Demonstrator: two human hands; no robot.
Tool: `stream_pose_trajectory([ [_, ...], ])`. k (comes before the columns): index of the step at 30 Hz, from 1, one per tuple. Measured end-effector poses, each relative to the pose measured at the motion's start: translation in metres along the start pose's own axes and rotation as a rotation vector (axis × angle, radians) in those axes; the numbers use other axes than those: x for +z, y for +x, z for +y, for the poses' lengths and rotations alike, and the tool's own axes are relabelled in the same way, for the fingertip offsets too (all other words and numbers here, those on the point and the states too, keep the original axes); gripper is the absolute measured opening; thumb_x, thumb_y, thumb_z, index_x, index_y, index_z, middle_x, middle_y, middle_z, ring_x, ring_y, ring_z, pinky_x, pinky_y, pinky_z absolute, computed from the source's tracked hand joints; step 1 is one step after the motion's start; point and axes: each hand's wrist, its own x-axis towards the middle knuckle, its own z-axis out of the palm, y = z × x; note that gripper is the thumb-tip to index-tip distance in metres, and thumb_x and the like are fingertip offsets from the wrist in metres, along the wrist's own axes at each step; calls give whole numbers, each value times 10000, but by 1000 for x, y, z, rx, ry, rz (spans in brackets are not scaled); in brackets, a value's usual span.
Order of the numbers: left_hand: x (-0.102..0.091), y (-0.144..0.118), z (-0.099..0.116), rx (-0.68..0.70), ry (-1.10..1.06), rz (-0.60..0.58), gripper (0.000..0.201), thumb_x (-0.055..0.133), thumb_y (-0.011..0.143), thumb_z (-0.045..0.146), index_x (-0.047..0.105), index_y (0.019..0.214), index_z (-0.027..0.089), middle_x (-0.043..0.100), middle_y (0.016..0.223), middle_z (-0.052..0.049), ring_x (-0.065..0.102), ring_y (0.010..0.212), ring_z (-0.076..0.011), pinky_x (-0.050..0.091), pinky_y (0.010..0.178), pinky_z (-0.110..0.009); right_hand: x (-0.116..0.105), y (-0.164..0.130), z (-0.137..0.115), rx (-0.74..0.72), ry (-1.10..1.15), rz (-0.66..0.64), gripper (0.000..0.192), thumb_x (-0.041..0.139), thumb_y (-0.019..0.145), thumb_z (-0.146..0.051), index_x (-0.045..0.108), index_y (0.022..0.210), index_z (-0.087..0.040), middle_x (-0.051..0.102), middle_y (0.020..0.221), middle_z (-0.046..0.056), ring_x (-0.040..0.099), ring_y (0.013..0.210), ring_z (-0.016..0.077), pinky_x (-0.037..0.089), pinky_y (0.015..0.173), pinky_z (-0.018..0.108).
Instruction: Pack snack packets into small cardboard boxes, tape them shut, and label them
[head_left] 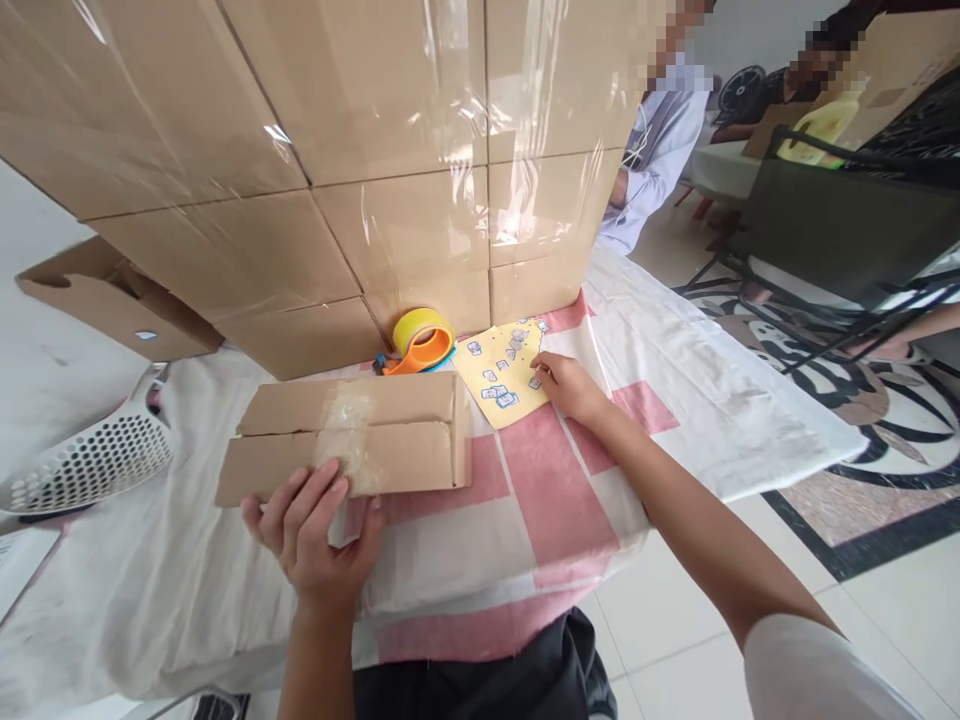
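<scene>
A small flat cardboard box, taped across its top seam, lies on the cloth-covered table. My left hand grips its near edge, fingers on top. My right hand reaches to a yellow sheet carrying several small white-and-blue stickers, its fingertips pinching at one sticker near the sheet's right edge. A yellow tape roll in an orange dispenser sits just behind the box and the sheet.
A tall wall of stacked taped cartons fills the back of the table. An open carton and a white perforated basket are at left. A seated person and dark chairs are at right.
</scene>
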Motion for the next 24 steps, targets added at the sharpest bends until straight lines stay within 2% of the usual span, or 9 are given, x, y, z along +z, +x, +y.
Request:
stream_pose_trajectory([
  [3,-1,-2,-2,-11,22,-25,559,766,786,203,504,1273,290,683,1236,-146,533,1329,-344,244,1194,-710,-4,-2,-6,-27,21,73,330,418,930,-113,636,1176,-135,661,1093,121,624,933,217,471,856,341],
  [5,-2,-3,-3,-15,48,-37,581,754,797,217,478,1300,307,666,1272,-139,524,1341,-349,249,1191,-722,-6,-5,-12,-43,34,84,337,439,925,-117,640,1196,-126,643,1121,132,625,926,221,484,853,350],
  [10,-1,-3,-7,-17,83,-40,656,748,792,239,432,1360,328,624,1338,-126,499,1361,-350,227,1206,-739,-5,-10,-15,1,-21,-37,244,485,872,-60,700,941,-153,638,1014,114,626,931,238,504,847,364],
  [14,-1,-2,-9,0,70,-45,690,751,794,249,425,1396,332,609,1360,-126,476,1376,-349,221,1204,-746,-5,-10,-11,-12,-19,-34,191,532,869,-83,700,908,-164,583,1164,133,606,1065,268,505,959,419],
  [17,-3,-1,-10,10,27,-44,729,769,780,220,435,1418,333,604,1374,-128,464,1386,-350,200,1213,-745,-8,-12,-16,-113,52,27,188,529,877,-92,695,909,-174,590,1163,125,603,1077,262,505,966,425],
  [21,-4,0,-8,-9,26,-64,733,769,775,221,435,1417,339,595,1399,-115,448,1401,-348,171,1236,-729,-12,-20,-34,-371,166,90,244,445,977,-145,682,966,-202,688,1027,95,610,968,244,502,900,428],
  [24,-3,2,-4,-49,64,-62,662,724,787,282,425,1373,353,588,1378,-80,459,1376,-346,198,1226,-723,-14,-28,-50,-438,210,214,208,474,1002,-212,677,961,-235,712,986,82,581,1035,273,466,956,477],
])
